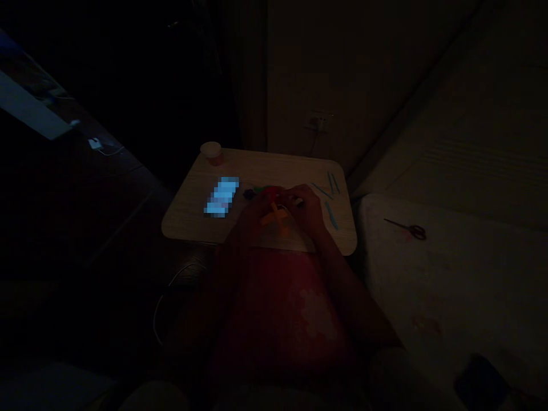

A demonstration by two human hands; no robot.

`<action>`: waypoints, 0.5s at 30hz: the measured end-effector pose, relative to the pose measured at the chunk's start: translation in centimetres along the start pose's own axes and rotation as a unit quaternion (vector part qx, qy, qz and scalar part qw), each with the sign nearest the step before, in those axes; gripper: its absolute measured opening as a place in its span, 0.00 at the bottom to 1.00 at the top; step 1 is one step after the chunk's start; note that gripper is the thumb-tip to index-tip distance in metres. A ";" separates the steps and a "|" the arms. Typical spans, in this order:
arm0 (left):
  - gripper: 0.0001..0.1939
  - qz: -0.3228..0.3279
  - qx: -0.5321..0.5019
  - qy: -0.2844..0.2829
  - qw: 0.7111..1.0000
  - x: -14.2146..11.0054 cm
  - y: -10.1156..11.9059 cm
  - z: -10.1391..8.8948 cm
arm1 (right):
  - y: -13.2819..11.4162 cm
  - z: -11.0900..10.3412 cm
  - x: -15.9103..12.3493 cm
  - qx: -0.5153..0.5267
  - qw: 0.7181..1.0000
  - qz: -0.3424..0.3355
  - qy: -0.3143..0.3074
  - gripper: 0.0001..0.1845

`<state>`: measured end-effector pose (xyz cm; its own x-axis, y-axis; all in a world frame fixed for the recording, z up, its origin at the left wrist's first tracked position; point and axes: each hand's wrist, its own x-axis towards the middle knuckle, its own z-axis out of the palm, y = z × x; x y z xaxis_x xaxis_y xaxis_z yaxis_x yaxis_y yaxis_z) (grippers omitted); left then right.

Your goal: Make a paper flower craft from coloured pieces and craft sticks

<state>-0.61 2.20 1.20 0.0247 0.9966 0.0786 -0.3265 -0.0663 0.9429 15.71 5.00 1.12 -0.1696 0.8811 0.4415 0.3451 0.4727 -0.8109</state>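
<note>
In dim light my left hand [256,209] and my right hand [306,206] come together over a small wooden-topped table [188,220]. The fingers of my left hand are closed at a small red lump [270,194], its material too dark to tell. My right hand is bent with its fingertips close to the same lump; what they pinch is hidden. Just below the hands lie orange strips [280,221], partly crossing each other. Beside my left hand are a dark lump [249,194] and a bit of green material [258,188].
A lit phone [221,197] lies left of the hands, with a lidded tub [212,154] behind it. Thin blue sticks [322,190] and a blue plastic knife [331,215] lie at the right. Scissors [411,229] rest on a pale bed-like surface [462,274]. A wall socket [319,121] is behind.
</note>
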 end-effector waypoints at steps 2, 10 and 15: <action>0.18 -0.022 -0.051 0.003 0.998 0.2 -0.3 -0.1 | 0.1 -0.3 -0.1 0.035 0.998 0.011 0.044 0.07; 0.15 0.003 -0.023 0.055 0.998 1.1 -0.9 -0.4 | 0.4 0.1 -0.7 0.144 0.989 0.008 0.030 0.06; 0.19 0.010 -0.033 0.065 0.997 1.4 -0.9 -0.4 | 0.1 0.4 -0.8 0.086 0.996 -0.016 -0.029 0.09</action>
<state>-0.71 3.65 0.34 -0.1040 0.9933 0.0503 -0.3871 -0.0870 0.9179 15.50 4.32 0.55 -0.2330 0.8629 0.4485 0.1767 0.4911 -0.8530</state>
